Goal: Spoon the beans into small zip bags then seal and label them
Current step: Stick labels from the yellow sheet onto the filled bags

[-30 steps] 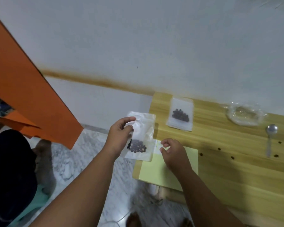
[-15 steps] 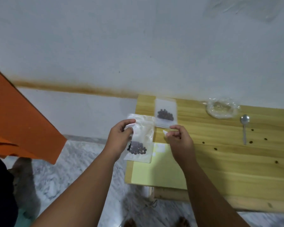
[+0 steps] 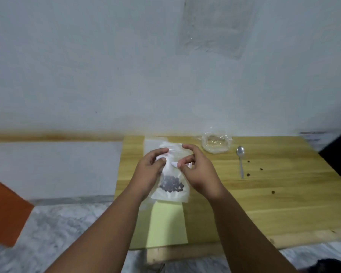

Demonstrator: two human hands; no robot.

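My left hand [image 3: 149, 172] pinches the upper left part of a small clear zip bag [image 3: 170, 195] that holds a clump of dark beans [image 3: 171, 184] at its bottom. My right hand [image 3: 198, 170] pinches a small white label [image 3: 174, 164] between thumb and forefinger against the bag's front. The bag hangs upright over the left end of the wooden table [image 3: 264, 194]. A second zip bag [image 3: 153, 142] lies flat behind my hands, mostly hidden. A pale yellow-green sheet [image 3: 167, 225] lies below the held bag.
A crumpled clear plastic bag [image 3: 216, 142] sits at the table's back edge. A metal spoon [image 3: 241, 161] lies right of it, with several loose beans [image 3: 261, 169] scattered nearby. The wall stands directly behind; an orange panel [image 3: 6, 211] is at the lower left.
My left hand has carried the bag rightwards over the table. My right hand has brought the white label up against the bag's front. The view has swung right.
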